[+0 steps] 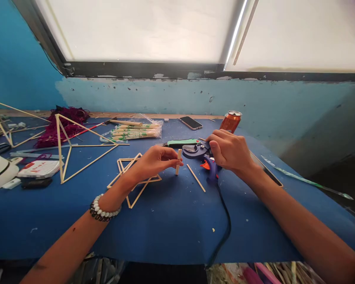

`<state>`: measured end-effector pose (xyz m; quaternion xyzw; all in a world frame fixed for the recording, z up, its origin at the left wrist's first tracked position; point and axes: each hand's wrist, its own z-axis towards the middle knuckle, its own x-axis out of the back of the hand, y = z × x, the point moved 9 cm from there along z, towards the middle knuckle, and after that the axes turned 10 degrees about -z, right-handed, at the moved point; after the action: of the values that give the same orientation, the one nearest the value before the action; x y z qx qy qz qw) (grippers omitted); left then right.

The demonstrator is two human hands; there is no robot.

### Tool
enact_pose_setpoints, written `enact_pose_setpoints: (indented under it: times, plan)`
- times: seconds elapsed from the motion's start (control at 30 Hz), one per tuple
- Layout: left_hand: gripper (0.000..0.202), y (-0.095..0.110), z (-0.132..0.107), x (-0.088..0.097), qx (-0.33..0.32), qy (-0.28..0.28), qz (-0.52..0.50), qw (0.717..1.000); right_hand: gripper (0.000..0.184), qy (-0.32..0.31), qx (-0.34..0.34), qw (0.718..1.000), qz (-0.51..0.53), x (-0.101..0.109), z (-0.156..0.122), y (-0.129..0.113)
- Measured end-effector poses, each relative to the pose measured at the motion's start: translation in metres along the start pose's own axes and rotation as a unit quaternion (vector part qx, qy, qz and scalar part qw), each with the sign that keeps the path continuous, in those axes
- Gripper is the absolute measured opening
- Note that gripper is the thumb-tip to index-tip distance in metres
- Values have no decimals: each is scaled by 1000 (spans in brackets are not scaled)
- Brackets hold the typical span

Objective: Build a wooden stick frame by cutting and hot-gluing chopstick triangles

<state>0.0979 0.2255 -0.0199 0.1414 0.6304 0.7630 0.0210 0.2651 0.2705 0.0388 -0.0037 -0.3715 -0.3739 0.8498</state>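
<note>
My left hand point(162, 159) pinches a short piece of wooden chopstick point(178, 162), held upright just over the blue table; it may be more than one piece side by side. Closed around the handle end of dark pruning shears point(192, 150) is my right hand point(230, 152), whose fingers hide the handles. Below it lies a purple glue gun point(213, 170) with a black cord. A loose stick point(196, 178) rests between my hands. Partly behind my left wrist is a flat star-like frame of sticks point(142, 193).
A stick pyramid frame point(88, 146) stands left, near purple yarn point(62, 122). Behind are bagged chopsticks point(136, 131), a green-handled cutter point(183, 142), a phone point(191, 122) and an orange can point(231, 121). Another phone-like slab point(269, 171) lies beside my right forearm.
</note>
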Motion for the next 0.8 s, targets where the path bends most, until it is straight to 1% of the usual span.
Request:
enact_pose_setpoints:
  times: [0.17,0.3,0.47,0.6,0.8]
  plan:
    - [21,3,0,-1,2,3,0,1000,55,63,17,997,-37,8,1,-11]
    - [22,6,-1,-3,1,-7,18,1000,52,90,34,993,-70,10,1,-19]
    - [23,5,-2,-2,-6,-12,3,1000,55,124,62,984,-113,10,0,-24]
    - [21,3,-1,0,-4,-7,-12,1000,57,134,75,977,-146,9,1,-26]
    - [25,4,-1,0,1,-3,-13,1000,60,139,82,973,-166,11,2,-29]
